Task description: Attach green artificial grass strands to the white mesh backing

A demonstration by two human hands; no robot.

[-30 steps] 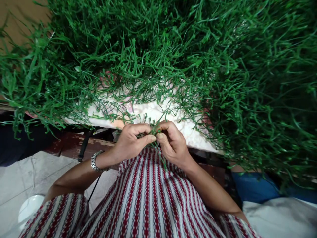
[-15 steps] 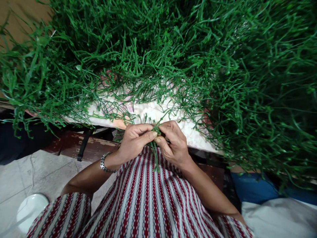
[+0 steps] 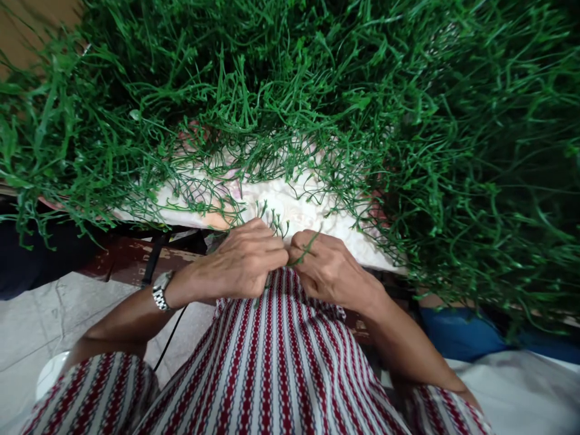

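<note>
My left hand (image 3: 248, 257) is closed over thin green stems, knuckles up, at the front edge of a pale floral cloth (image 3: 290, 202). Forked green tips (image 3: 272, 219) poke out beyond its fingers. Right beside it, my right hand (image 3: 328, 266) is curled shut, and a green sprig (image 3: 309, 249) crosses its fingers. The two hands nearly touch at the thumbs and forefingers, whose tips are hidden. Beyond them a large heap of green plastic-looking stems (image 3: 290, 78) covers most of the cloth.
A worn reddish-brown wooden edge (image 3: 127, 263) with a black strap (image 3: 154, 260) runs below the cloth on the left. A white round object (image 3: 51, 374) stands on the tiled floor (image 3: 31, 326). Blue fabric (image 3: 460, 334) and pale fabric (image 3: 521, 393) lie at lower right.
Both hands have turned knuckles up and closed more fully around the stems. My elbows have spread outward, and the stems that hung down between the hands are now mostly hidden.
</note>
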